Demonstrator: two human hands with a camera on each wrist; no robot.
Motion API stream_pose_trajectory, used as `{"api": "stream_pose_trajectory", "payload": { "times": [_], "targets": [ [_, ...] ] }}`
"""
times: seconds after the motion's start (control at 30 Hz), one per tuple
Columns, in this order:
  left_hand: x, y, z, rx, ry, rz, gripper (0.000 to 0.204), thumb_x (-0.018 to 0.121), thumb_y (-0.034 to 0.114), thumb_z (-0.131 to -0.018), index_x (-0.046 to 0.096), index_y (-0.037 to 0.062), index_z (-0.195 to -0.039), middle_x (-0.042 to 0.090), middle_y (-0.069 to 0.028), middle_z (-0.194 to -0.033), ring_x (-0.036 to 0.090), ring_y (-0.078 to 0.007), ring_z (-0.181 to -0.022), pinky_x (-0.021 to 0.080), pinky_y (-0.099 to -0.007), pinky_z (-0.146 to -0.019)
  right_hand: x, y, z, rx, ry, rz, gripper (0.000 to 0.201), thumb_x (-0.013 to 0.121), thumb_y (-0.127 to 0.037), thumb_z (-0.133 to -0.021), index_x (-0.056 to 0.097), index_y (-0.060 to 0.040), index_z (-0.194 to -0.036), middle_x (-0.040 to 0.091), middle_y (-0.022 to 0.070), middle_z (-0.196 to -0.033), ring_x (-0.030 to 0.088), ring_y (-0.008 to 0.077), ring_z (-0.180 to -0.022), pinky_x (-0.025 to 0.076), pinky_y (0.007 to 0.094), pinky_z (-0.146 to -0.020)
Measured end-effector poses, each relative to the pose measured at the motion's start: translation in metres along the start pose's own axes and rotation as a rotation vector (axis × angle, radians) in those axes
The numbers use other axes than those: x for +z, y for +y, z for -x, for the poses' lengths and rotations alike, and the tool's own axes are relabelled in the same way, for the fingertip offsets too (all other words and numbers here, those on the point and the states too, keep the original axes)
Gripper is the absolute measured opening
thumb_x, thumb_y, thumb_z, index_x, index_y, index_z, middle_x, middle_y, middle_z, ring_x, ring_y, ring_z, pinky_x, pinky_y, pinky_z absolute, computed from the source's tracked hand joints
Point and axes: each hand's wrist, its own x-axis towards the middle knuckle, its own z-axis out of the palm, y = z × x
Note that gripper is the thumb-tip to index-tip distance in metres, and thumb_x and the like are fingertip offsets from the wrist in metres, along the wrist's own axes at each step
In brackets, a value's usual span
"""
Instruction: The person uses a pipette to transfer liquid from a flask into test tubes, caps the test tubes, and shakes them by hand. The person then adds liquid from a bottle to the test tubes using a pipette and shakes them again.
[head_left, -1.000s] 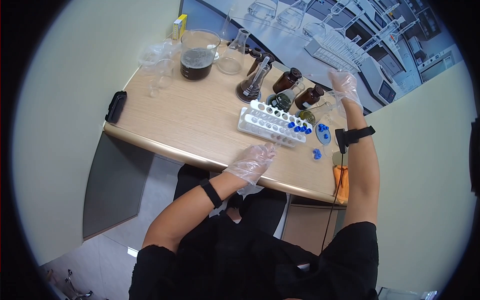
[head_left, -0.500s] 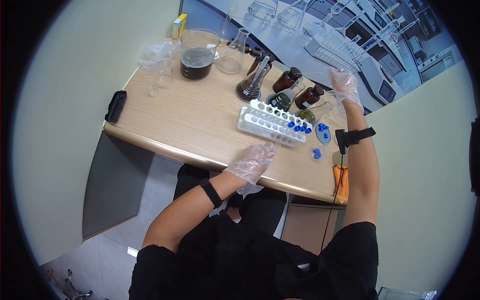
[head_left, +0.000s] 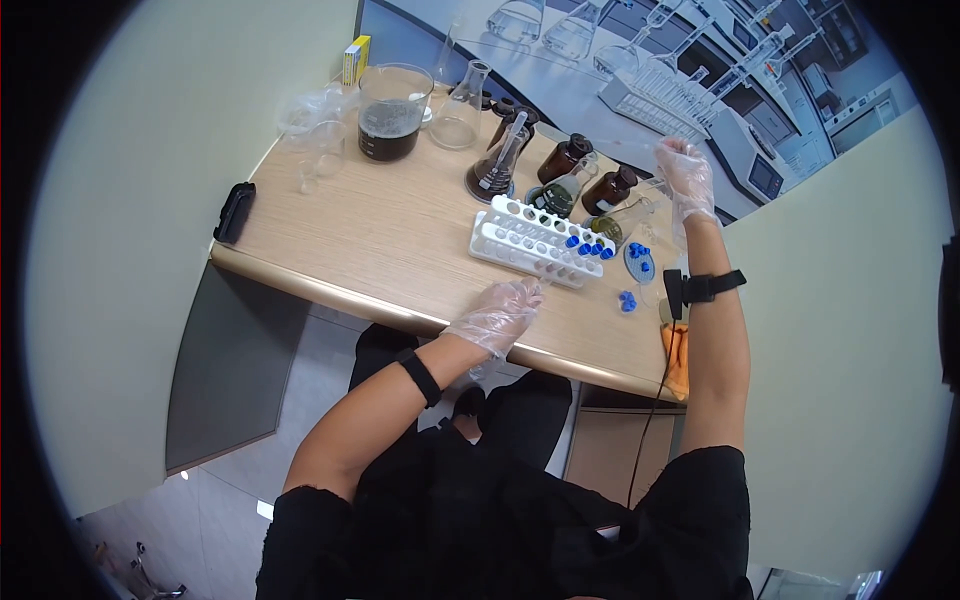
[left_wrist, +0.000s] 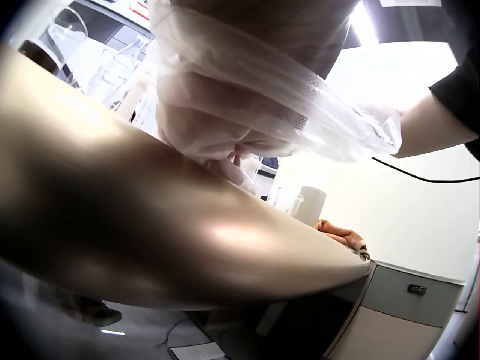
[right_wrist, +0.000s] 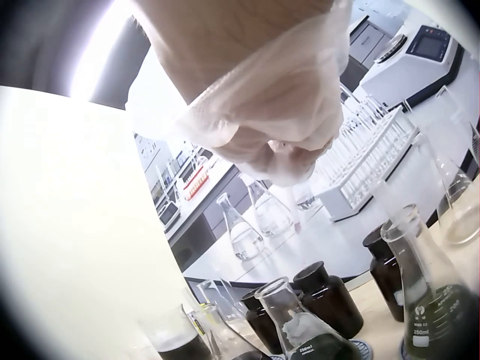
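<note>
My gloved left hand (head_left: 498,314) is low at the table's front edge, fingers curled around a small clear tube (head_left: 545,283) that mostly hides in the grip. Just beyond it stands a white test tube rack (head_left: 479,240) with several blue-capped tubes. At the far right, my gloved right hand (head_left: 686,178) is raised above the flasks. Its fingers pinch a thin clear dropper (head_left: 638,147) pointing left, faint against the backdrop. Below it are a conical flask of yellow-green liquid (head_left: 607,232) and a brown bottle (head_left: 608,192).
A large beaker of dark liquid (head_left: 390,132) stands back left, with an upright clear flask (head_left: 456,125) beside it. Loose blue caps (head_left: 628,301) lie right of the rack, more on a blue dish (head_left: 639,266). An orange cloth (head_left: 676,365) hangs at the right edge.
The head view has shifted slightly. Both hands keep nearly the same places and grips; the dropper at the right hand looked clearer half a second ago.
</note>
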Motion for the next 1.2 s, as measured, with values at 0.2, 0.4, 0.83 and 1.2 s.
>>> {"api": "stream_pose_trajectory", "payload": {
  "times": [0.2, 0.4, 0.83, 1.2],
  "targets": [
    [-0.012, 0.014, 0.004, -0.057, -0.01, 0.102, 0.025, 0.057, 0.027, -0.105, 0.066, 0.0076, -0.116, 0.071, -0.0257, -0.105, 0.066, -0.0475, -0.101, 0.05, -0.0535, -0.085, -0.04, 0.002, 0.054, -0.127, 0.017, -0.38, 0.023, 0.078, -0.017, -0.095, 0.074, -0.0033, -0.113, 0.06, -0.0069, -0.09, 0.051, 0.0041, -0.079, 0.041, 0.0218, -0.069],
    [0.008, -0.01, -0.002, -0.098, -0.011, 0.227, 0.018, 0.062, 0.013, -0.093, 0.066, 0.0034, -0.108, 0.071, -0.0143, -0.092, 0.069, -0.0265, -0.084, 0.053, -0.0372, -0.078, -0.072, -0.019, 0.144, -0.145, 0.06, -0.604, 0.024, 0.076, -0.018, -0.099, 0.073, -0.0019, -0.117, 0.066, -0.0024, -0.091, 0.058, 0.0064, -0.081, 0.046, 0.0223, -0.077],
    [-0.006, 0.012, 0.007, -0.125, -0.004, 0.337, 0.017, 0.062, 0.012, -0.095, 0.066, 0.0025, -0.109, 0.066, -0.008, -0.088, 0.06, -0.0179, -0.08, 0.051, -0.0328, -0.078, -0.065, -0.01, 0.24, 0.016, -0.092, -0.676, 0.017, 0.071, -0.015, -0.103, 0.072, -0.0019, -0.114, 0.069, -0.0001, -0.095, 0.061, 0.0069, -0.085, 0.05, 0.0238, -0.079],
    [-0.003, 0.004, 0.004, -0.066, 0.015, 0.235, 0.029, 0.062, 0.01, -0.091, 0.066, -0.0002, -0.119, 0.071, -0.0097, -0.099, 0.065, -0.0151, -0.09, 0.053, -0.031, -0.082, -0.051, 0.003, 0.246, 0.039, -0.146, -0.676, 0.019, 0.071, -0.016, -0.103, 0.071, -0.0023, -0.115, 0.067, -0.0014, -0.094, 0.059, 0.0062, -0.083, 0.049, 0.023, -0.074]
  ]
}}
